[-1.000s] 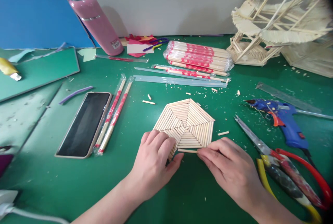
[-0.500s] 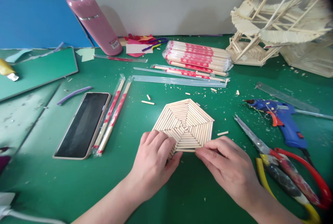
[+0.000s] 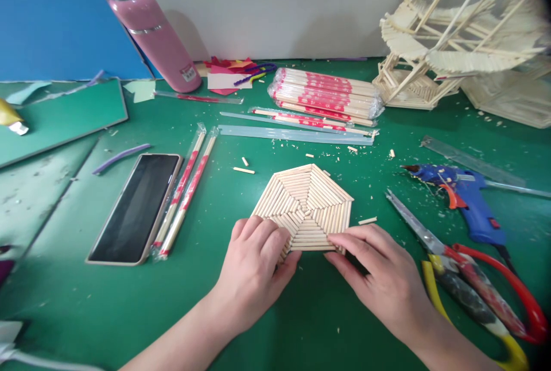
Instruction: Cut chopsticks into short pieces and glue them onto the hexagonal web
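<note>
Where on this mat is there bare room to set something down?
Bare green mat lies between the two forearms, near the front edge, and again below the phone, left of the left hand. It is crowded right of the right hand, with scissors and glue gun, and behind the hexagon, by the chopstick pack.

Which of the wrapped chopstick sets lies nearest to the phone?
The pair of wrapped chopsticks lying right beside the phone, along its right edge. The big bundle and the single wrapped set lie farther back, near the wall.
</note>
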### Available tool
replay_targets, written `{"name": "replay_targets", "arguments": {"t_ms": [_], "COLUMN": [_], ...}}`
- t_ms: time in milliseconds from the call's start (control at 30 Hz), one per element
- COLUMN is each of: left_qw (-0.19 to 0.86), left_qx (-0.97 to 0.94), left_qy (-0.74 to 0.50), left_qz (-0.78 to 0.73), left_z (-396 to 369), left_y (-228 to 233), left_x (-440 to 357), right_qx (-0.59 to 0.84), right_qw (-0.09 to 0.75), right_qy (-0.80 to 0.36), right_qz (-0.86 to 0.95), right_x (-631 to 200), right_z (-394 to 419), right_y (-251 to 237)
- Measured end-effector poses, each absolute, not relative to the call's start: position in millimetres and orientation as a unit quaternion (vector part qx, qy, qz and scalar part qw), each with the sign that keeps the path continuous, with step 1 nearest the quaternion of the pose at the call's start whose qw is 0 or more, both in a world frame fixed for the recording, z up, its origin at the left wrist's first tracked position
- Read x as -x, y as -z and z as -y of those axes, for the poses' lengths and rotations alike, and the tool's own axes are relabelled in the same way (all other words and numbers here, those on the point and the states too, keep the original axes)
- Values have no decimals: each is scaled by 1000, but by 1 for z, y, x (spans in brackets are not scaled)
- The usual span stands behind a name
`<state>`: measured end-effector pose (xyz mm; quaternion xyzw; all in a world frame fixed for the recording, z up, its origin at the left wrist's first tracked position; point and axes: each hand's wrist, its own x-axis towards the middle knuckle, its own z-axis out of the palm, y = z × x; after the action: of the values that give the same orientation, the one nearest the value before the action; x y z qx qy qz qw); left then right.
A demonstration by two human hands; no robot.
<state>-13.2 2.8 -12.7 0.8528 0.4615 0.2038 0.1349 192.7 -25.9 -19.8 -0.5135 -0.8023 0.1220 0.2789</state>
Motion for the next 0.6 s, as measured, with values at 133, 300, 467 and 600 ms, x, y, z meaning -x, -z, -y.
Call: {"name": "replay_targets", "arguments": {"t_ms": [133, 300, 467, 600], "left_qw": [135, 137, 137, 135], "left_qx": [-851, -852, -851, -852], "left_qy": [-206, -204, -205, -205], "left_qz": [-464, -462, -463, -462], "left_z": [-2, -2, -3, -3], "left_y": [14, 14, 13, 12], "left_x": [13, 13, 13, 12], "right_qx": [526, 530, 537, 542], "right_qw": [295, 295, 289, 286], "right_qy": [-151, -171, -175, -179], "right_qz": [783, 776, 773, 770], "right_x": [-194, -193, -192, -192], "right_z": [25, 24, 24, 24], "right_y": [19, 17, 17, 19]}}
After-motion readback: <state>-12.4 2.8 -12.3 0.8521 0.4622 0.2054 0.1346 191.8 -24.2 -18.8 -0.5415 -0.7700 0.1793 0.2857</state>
